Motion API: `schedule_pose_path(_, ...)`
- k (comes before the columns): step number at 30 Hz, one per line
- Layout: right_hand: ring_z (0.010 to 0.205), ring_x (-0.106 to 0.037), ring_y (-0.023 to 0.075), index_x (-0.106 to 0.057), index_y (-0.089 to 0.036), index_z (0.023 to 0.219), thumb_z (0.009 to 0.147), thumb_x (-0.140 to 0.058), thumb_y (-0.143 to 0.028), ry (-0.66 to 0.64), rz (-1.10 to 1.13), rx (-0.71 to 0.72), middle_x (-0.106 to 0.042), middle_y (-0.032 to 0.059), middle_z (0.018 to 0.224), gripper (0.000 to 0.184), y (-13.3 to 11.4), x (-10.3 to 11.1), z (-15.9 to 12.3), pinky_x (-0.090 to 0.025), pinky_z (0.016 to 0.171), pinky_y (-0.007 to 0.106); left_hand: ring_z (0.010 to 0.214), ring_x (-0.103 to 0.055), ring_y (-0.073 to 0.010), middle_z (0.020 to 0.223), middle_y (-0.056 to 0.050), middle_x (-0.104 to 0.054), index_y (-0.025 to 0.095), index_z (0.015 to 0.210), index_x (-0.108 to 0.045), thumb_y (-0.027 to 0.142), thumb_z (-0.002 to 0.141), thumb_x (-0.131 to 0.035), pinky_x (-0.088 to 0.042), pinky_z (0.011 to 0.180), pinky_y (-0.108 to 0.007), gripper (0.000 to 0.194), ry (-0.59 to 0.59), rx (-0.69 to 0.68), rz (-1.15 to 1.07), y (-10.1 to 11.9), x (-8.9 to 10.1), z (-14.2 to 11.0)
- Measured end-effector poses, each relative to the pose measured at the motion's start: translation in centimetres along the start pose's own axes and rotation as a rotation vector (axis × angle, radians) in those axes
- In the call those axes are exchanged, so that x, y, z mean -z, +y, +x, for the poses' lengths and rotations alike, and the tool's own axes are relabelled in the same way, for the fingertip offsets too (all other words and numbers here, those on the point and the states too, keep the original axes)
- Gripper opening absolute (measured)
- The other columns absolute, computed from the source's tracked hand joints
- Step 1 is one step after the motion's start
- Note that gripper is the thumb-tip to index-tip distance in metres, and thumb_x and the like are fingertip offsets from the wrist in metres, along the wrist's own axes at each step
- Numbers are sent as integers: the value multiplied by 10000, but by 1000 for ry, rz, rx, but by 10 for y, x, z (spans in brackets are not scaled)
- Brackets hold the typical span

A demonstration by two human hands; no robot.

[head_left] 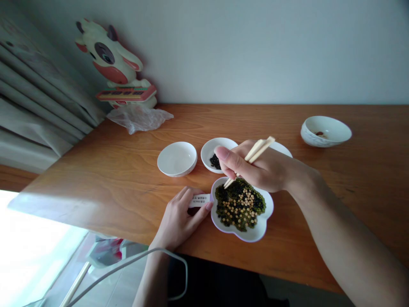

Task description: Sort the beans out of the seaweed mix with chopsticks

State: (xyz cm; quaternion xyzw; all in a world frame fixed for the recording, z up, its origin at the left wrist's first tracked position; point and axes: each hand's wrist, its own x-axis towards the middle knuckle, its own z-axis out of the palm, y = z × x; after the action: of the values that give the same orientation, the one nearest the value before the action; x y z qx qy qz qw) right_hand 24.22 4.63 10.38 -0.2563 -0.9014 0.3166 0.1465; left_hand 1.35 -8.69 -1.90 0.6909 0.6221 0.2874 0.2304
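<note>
No words can be read with certainty. A white label (pixel 200 200) at the left edge of the scalloped dish (pixel 255 233) bears two rows of dark print, too small to make out. Well beyond the dish, to its left, a cow toy (pixel 110 73) has a small red badge (pixel 121 102), also illegible.

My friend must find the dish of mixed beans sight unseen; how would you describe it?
On the wooden table, look along the near edge, just in front of the small white bowls. The dish of mixed beans sits there, its labelled handle in the left hand. Its lobed, lilac-edged outline and green, black and tan beans set it apart from the round bowls.
</note>
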Motion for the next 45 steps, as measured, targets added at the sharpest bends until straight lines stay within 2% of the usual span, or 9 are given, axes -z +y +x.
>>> schedule_pose_path(5,528,-457,88,-587,-174,672,1129,-323,-560,-21,12,11,-537,-30,579,654,-2,1,0,-306,571,311,956,-691,-218,1067,-46,-716,247,1134,-664,477,1025,-644,-538,840,-346,255,0,2,2,0,0,0)
schedule_pose_path(9,547,-470,84,-590,-178,688,1112,-406,-554,18,58,17,-536,-39,593,596,-2,14,-7,-327,585,291,941,-694,-216,1057,-43,-722,248,1120,-663,488,1026,-640,-536,833,-345,259,-2,8,20,2,0,0)
schedule_pose_path(15,519,-411,102,-566,-200,708,1050,-472,-650,-4,-12,-182,-495,-41,567,573,-3,37,-24,-269,518,297,933,-708,-230,1047,-54,-734,248,1116,-674,507,1024,-632,-546,829,-351,279,16,2,32,3,0,0)
schedule_pose_path(18,531,-445,116,-607,-207,725,1023,-508,-668,-21,-114,-220,-562,-24,601,557,-4,44,-28,-270,512,305,945,-710,-235,1051,-55,-738,252,1113,-680,508,1022,-636,-547,837,-353,275,20,-8,31,4,1,0)
schedule_pose_path(21,564,-489,128,-655,-214,766,1021,-527,-653,10,-216,-241,-621,-5,650,524,-2,51,-36,-292,519,306,932,-715,-234,1046,-57,-741,251,1114,-685,510,1023,-631,-551,829,-347,280,22,-3,24,5,2,0)
schedule_pose_path(25,523,-425,115,-668,-226,756,983,-600,-663,74,-381,-315,-548,-18,596,497,7,62,-51,-269,482,309,908,-709,-227,1030,-54,-733,250,1121,-690,516,1025,-628,-545,803,-338,289,7,-5,36,5,2,0)
schedule_pose_path(31,564,-491,125,-769,-274,900,860,-672,-774,20,-239,-462,-664,15,696,511,10,71,-60,-324,495,303,876,-703,-213,997,-45,-719,230,1070,-682,533,1013,-640,-548,776,-321,311,13,3,30,5,2,0)
schedule_pose_path(35,562,-524,140,-776,-281,849,785,-726,-804,-7,-238,-501,-701,27,716,530,6,71,-57,-348,485,300,877,-716,-217,981,-44,-721,228,1050,-667,528,1008,-648,-555,765,-320,304,38,-13,19,3,1,-1)
schedule_pose_path(45,676,-569,178,-734,-329,930,1008,-493,-706,1,-463,-393,-745,40,872,455,5,69,-61,-390,619,352,859,-714,-227,963,-49,-721,235,1053,-667,555,1010,-630,-555,769,-335,326,50,-24,28,3,1,-1)
